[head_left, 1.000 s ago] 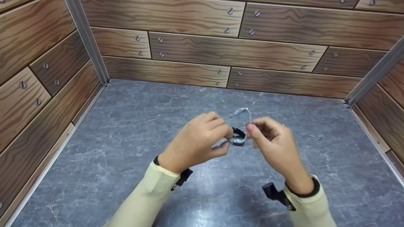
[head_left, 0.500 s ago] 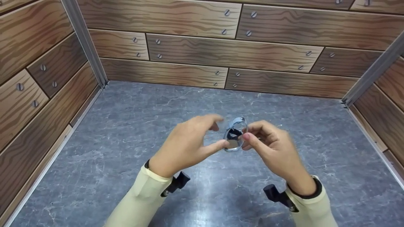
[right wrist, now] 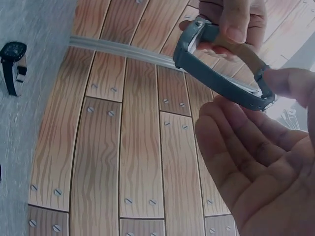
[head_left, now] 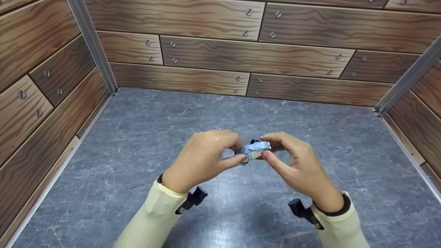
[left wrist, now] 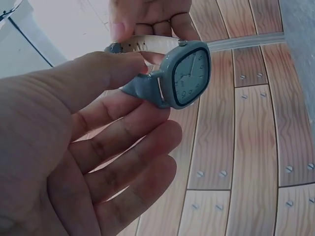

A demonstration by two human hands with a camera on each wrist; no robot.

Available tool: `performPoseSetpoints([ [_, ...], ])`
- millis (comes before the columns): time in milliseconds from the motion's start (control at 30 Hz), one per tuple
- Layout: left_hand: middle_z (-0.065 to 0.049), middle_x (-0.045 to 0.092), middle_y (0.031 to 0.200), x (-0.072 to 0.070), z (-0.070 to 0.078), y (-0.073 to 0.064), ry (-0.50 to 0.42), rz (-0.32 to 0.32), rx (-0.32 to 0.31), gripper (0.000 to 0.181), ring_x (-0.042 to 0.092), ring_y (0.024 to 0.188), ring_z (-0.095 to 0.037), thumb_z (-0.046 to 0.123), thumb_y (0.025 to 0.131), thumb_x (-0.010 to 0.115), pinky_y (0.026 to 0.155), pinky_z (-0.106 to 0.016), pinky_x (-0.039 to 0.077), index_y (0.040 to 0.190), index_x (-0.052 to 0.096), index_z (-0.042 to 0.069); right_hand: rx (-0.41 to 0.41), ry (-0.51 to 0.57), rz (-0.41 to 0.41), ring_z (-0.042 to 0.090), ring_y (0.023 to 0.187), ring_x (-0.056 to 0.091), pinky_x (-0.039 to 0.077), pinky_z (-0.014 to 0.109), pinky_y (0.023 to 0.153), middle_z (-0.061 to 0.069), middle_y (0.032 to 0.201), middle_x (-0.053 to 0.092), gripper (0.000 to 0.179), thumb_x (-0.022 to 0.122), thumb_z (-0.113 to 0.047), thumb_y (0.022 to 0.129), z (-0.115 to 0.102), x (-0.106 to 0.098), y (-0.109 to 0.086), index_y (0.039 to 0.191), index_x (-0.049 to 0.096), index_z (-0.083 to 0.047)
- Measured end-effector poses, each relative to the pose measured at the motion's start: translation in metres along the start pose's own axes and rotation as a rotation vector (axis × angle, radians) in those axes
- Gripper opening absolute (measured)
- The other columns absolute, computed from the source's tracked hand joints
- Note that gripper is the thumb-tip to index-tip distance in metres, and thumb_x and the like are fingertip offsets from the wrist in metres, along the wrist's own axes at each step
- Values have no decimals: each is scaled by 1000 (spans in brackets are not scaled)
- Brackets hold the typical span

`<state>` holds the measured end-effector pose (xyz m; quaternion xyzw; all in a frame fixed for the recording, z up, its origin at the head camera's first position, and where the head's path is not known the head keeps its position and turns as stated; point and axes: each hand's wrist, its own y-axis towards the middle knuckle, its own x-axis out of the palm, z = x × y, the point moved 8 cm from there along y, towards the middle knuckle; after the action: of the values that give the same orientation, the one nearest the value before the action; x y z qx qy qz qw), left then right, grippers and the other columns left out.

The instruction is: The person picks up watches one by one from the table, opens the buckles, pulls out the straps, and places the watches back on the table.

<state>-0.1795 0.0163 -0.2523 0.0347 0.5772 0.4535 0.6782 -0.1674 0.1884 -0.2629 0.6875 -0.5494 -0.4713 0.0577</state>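
Observation:
A blue-grey wristwatch (head_left: 255, 147) with a rounded square case is held up between both hands, its strap bent into a loop. My left hand (head_left: 206, 160) pinches the strap close to the case, thumb on top, as the left wrist view shows; its other fingers spread below. My right hand (head_left: 296, 162) pinches the strap's buckle end between thumb and forefinger. The numbered dial (left wrist: 193, 73) faces away from the left palm in the left wrist view. The pale inner side of the strap (right wrist: 241, 51) shows in the right wrist view, with the buckle under the right thumb.
A black wristwatch (right wrist: 12, 61) lies on the grey marbled table (head_left: 165, 117), mostly hidden behind the hands in the head view. Wood-patterned walls (head_left: 206, 51) with metal corner posts (head_left: 98, 48) enclose the table at the back and both sides.
My left hand let its fingers apart, then pinched the watch again. The strap loop, upright before, is turned over toward me. My right hand has moved slightly left and down along the strap.

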Motion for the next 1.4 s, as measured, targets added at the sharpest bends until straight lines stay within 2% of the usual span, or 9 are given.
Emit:
performPoseSetpoints([
  [200, 9, 69, 87, 1, 2, -1, 65, 1, 43, 16, 55, 70, -6, 26, 93, 80, 60, -24, 48, 88, 67, 18, -78, -35, 34, 14, 96, 67, 55, 25, 86, 1, 109, 71, 31, 71, 7, 92, -5, -2, 1, 120, 70, -7],
  [467, 11, 66, 85, 6, -4, -3, 95, -99, 15, 16, 51, 68, -7, 30, 95, 78, 60, -24, 46, 91, 67, 19, -135, -76, 6, 13, 88, 68, 55, 20, 82, -1, 102, 72, 26, 75, 8, 89, -8, 5, 2, 109, 71, -9],
  [567, 10, 65, 83, 8, -7, -4, 95, -123, 4, 16, 49, 67, -8, 28, 95, 77, 60, -25, 45, 89, 65, 19, -97, -104, -29, 11, 91, 67, 54, 22, 82, -6, 104, 71, 21, 75, 1, 92, -4, 9, 3, 109, 71, -12],
  [733, 9, 65, 79, 12, -9, -4, 105, -150, 1, 16, 49, 65, -11, 25, 96, 76, 59, -26, 44, 87, 65, 17, -28, -196, -86, 7, 96, 65, 55, 34, 84, -10, 105, 72, 18, 77, -8, 93, 6, 13, 1, 109, 73, -15],
  [900, 10, 65, 79, 18, -11, -4, 111, -182, -27, 16, 48, 63, -9, 28, 94, 78, 58, -26, 43, 88, 67, 19, -22, -240, -128, 6, 95, 66, 56, 39, 87, -8, 105, 73, 23, 81, -10, 91, 10, 14, -2, 112, 74, -14],
  [1067, 10, 65, 79, 21, -13, -4, 96, -195, -36, 15, 47, 61, -8, 29, 95, 78, 57, -25, 42, 89, 68, 19, -61, -269, -159, 7, 93, 66, 58, 37, 85, -9, 101, 72, 21, 81, -13, 91, 8, 17, -2, 110, 75, -17],
  [1200, 10, 67, 82, 21, -12, -4, 89, -200, -43, 14, 49, 62, -7, 29, 97, 76, 58, -24, 44, 93, 68, 18, -98, -278, -143, 8, 93, 68, 59, 35, 81, -6, 103, 73, 20, 80, -12, 91, 5, 16, -2, 110, 75, -16],
  [1300, 9, 70, 89, 20, -8, -3, 67, -179, -21, 17, 55, 68, -6, 32, 97, 75, 63, -24, 49, 104, 70, 17, -135, -277, -114, 11, 94, 69, 59, 33, 80, -3, 106, 74, 23, 81, -8, 89, 1, 15, -2, 111, 75, -14],
  [1400, 7, 71, 93, 18, -2, -2, 40, -130, 30, 27, 60, 74, -5, 35, 96, 75, 66, -24, 51, 114, 70, 16, -170, -271, -82, 11, 93, 70, 57, 27, 80, -3, 105, 75, 26, 82, -5, 87, -3, 13, -1, 111, 76, -15],
])
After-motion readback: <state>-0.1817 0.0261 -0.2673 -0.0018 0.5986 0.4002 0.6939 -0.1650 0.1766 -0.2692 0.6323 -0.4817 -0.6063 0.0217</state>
